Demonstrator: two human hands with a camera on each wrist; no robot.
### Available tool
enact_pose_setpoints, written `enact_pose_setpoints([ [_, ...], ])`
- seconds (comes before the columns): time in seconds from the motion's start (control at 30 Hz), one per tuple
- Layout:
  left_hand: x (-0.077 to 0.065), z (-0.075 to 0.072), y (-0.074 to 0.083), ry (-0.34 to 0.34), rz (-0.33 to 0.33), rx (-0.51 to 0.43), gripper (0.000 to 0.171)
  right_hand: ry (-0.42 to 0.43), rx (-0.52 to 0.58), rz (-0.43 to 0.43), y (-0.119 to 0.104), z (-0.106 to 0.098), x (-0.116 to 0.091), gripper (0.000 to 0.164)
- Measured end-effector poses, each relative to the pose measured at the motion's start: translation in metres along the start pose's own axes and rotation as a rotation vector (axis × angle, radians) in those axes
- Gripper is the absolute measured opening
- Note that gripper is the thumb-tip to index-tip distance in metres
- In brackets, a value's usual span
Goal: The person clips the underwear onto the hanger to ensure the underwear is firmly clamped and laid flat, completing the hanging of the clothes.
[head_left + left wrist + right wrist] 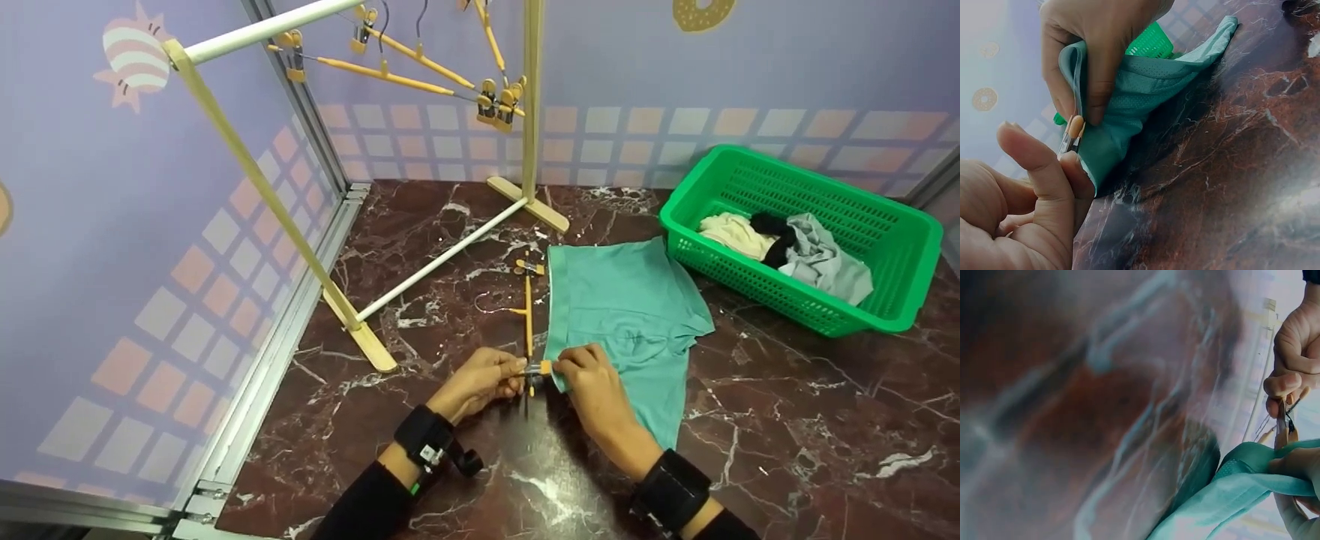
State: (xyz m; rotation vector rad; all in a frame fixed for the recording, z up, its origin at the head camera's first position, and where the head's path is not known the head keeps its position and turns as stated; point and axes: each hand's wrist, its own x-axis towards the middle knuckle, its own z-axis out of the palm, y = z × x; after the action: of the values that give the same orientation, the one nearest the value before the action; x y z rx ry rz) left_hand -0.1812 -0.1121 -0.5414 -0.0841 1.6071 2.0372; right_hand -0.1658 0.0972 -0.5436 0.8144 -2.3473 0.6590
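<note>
Teal boxer shorts (619,292) lie on the dark marbled table, waistband toward a yellow clip hanger (528,322). My left hand (480,381) pinches the handles of the hanger's near clip (544,367). At the waistband's near corner, my right hand (600,394) pinches the fabric beside that clip. The left wrist view shows the folded waistband (1075,70) between the right fingers, meeting the clip's tips (1076,126). In the right wrist view the teal cloth (1241,484) is lifted toward the clip (1289,424). The hanger's far clip (529,268) lies beside the waistband's other end.
A wooden drying rack (262,180) with a white top bar stands at the left, several yellow clip hangers (390,75) hanging from it. At the right sits a green basket (795,300) holding cream, black and grey clothes (821,259). Patterned walls close off the back and left.
</note>
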Motion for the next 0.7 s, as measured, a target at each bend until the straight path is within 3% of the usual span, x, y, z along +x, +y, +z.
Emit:
enact_pose_setpoints([
  [0.13,0.005,0.003,0.007,-0.008,0.015,0.003,0.022,0.027,-0.002,-0.022,0.005,-0.002,0.006,0.017],
  [0.37,0.010,0.003,0.013,0.009,0.038,0.026,0.023,0.025,0.016,-0.003,0.005,-0.003,0.010,0.040],
  [0.47,0.009,0.002,0.011,-0.001,0.054,0.031,0.024,0.008,0.051,0.014,0.002,-0.002,0.009,0.042],
  [0.7,0.005,0.002,0.000,-0.003,0.012,0.040,0.019,-0.049,0.095,-0.012,-0.004,0.002,-0.002,0.027],
])
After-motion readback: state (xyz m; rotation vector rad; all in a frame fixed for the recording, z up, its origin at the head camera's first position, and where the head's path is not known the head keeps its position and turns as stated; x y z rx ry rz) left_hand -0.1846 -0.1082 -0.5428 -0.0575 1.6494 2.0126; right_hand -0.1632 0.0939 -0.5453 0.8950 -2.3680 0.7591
